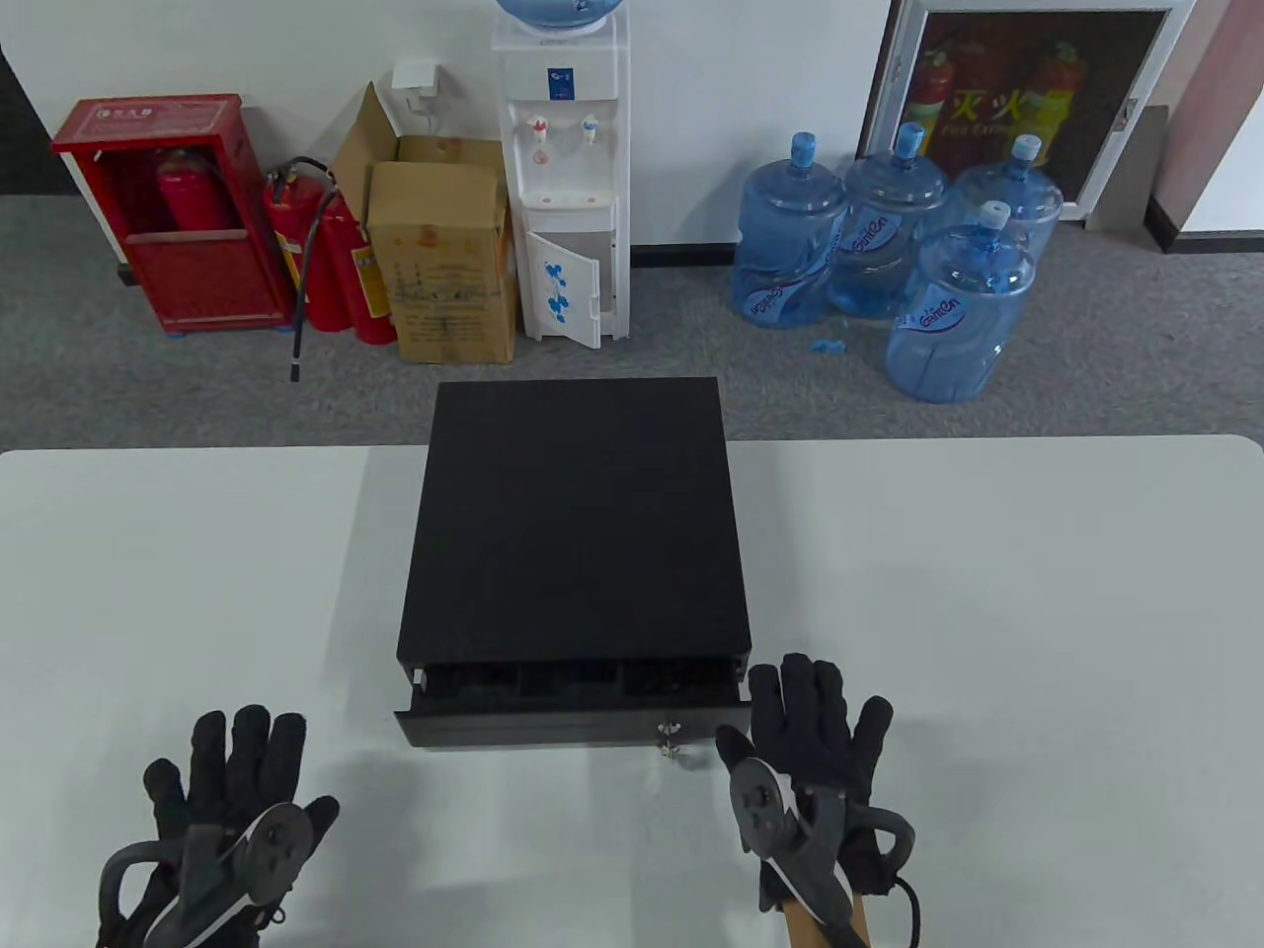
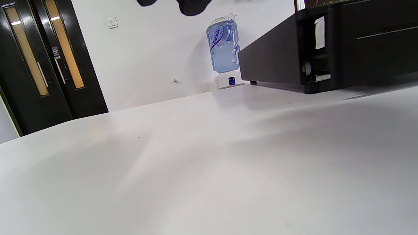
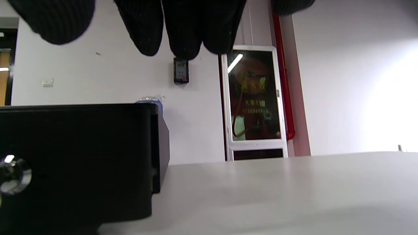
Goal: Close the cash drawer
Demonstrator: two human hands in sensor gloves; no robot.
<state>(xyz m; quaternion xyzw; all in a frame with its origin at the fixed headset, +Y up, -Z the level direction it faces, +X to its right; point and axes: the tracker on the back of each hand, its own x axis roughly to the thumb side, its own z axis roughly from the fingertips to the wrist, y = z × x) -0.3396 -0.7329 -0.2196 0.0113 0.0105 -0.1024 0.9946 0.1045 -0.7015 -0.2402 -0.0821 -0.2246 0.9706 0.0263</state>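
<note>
A black cash drawer box (image 1: 578,513) sits mid-table. Its drawer (image 1: 573,724) sticks out a little at the front, with a gap showing the tray compartments and a key (image 1: 670,733) in the lock. My right hand (image 1: 805,736) lies flat and open just right of the drawer's front corner, fingers spread, holding nothing. My left hand (image 1: 232,780) lies open on the table well left of the drawer. The left wrist view shows the drawer's left side (image 2: 326,49). The right wrist view shows the drawer front (image 3: 75,160), the lock (image 3: 13,174) and my fingertips (image 3: 183,29).
The white table (image 1: 987,592) runs wide on both sides of the box. Behind it on the floor stand a water dispenser (image 1: 568,178), several water bottles (image 1: 889,247), a cardboard box (image 1: 444,257) and red fire extinguishers (image 1: 326,247).
</note>
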